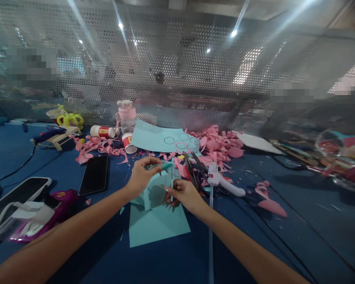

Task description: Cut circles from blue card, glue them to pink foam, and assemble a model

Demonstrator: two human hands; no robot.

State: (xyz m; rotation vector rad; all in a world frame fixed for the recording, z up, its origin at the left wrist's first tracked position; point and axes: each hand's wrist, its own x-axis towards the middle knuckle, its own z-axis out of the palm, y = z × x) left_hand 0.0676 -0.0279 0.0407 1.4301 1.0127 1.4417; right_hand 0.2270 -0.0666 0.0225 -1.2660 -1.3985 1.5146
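My left hand (pixel 145 173) is closed in a pinch at the upper part of a narrow light-blue paper strip (pixel 172 173). Lower down, my right hand (pixel 181 192) pinches the same strip, which stands roughly upright between the two. Beneath them lies a light-blue paper sheet (pixel 159 228), with folded blue paper (pixel 154 189) rising from it; my hands hide part of it. Just beyond my right hand are scissors (pixel 192 169) with dark blades, and to their right rests a white glue gun (pixel 225 180).
Behind lies a blue sheet (pixel 154 134) with drawn circles, among pink paper scraps (pixel 214 146). A phone (pixel 94 175), a purple pouch (pixel 60 203), paper cups (pixel 103 131) and a bottle (pixel 126 116) stand left. A perforated metal panel (pixel 171 51) closes the back.
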